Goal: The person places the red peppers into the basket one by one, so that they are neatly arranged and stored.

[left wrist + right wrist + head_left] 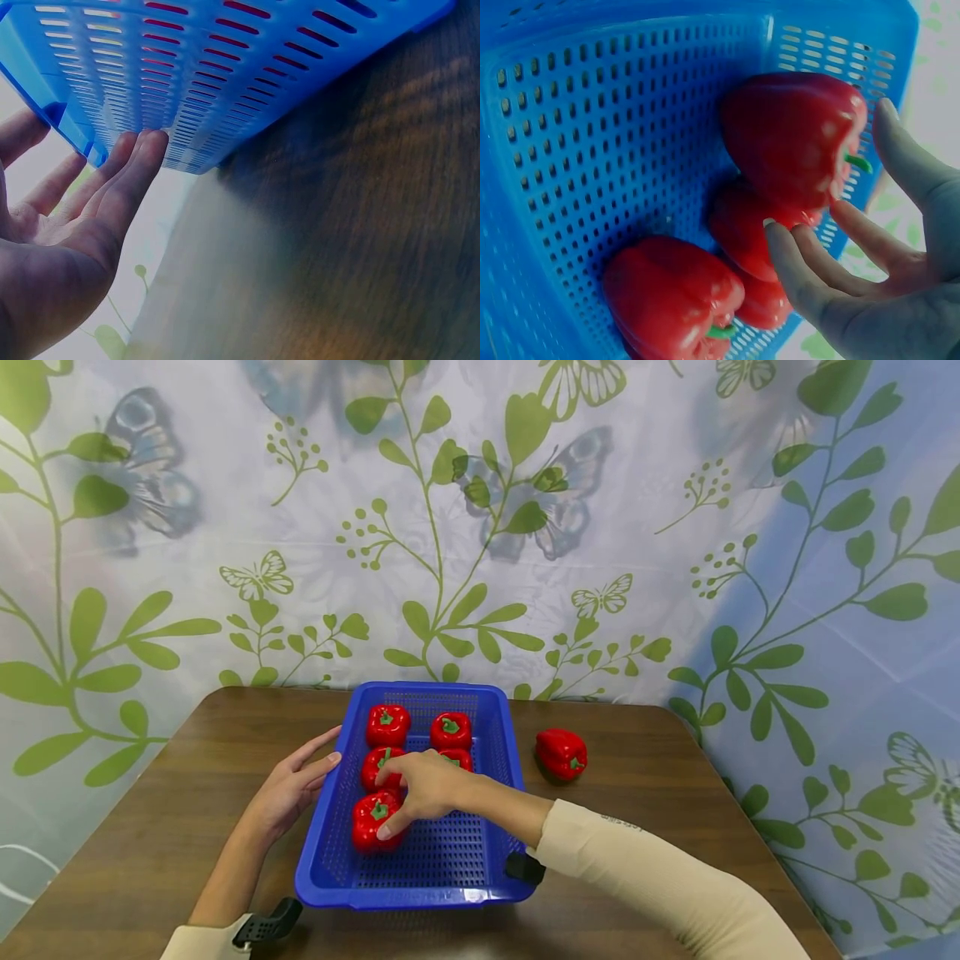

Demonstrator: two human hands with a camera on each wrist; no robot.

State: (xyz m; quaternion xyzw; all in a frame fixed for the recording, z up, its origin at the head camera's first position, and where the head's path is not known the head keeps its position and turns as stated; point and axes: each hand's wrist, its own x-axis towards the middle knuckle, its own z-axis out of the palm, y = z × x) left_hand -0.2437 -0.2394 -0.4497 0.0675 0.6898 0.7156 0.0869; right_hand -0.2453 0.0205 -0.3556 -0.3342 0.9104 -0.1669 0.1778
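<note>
A blue plastic basket (322,843) with slotted walls holds several red bell peppers, stems up. Three form its left column and two show in the right column, one partly behind my right hand (435,785). That hand reaches over the basket with fingers and thumb spread around the nearest left bell pepper (371,827). In the right wrist view, the thumb lies beside this bell pepper (787,139) and its green stem; firm contact is unclear. My left hand (285,793) has extended fingers at the basket's left rim, and its fingertips touch the slotted wall (210,82).
A single red bell pepper (561,754) lies on its side on the brown wooden table (622,752), right of the basket. Behind the table hangs a cloth (480,527) printed with leaves and butterflies. A white cable (26,868) shows at the left edge.
</note>
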